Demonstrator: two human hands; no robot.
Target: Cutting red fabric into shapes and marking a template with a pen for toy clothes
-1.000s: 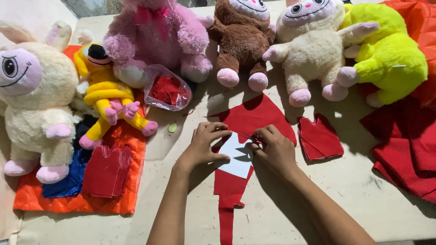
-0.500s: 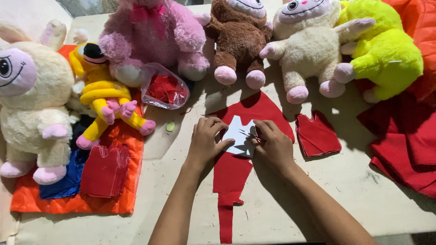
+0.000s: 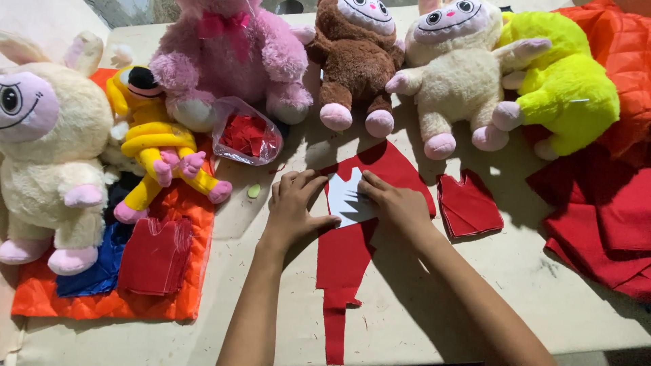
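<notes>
A white paper template (image 3: 344, 196) with a jagged edge lies on a piece of red fabric (image 3: 349, 251) on the table. My left hand (image 3: 293, 205) presses flat on the template's left side, fingers spread. Fingertips of my right hand (image 3: 397, 202) rest on its right edge, the fingers curled; whether they pinch something is hidden. A small stack of cut red pieces (image 3: 468, 205) sits just right of my right hand.
Plush toys line the back: cream rabbit (image 3: 47, 149), yellow doll (image 3: 159, 146), pink bear (image 3: 230, 54), brown toy (image 3: 356, 61), cream toy (image 3: 454, 68), neon yellow toy (image 3: 569, 88). A clear bag of red pieces (image 3: 247, 135), red cutouts (image 3: 154, 256) on orange quilting (image 3: 190, 224), red cloth (image 3: 603, 217) at right.
The template has shifted up onto the wider upper part of the red fabric, and both hands have moved with it and settled flat on it.
</notes>
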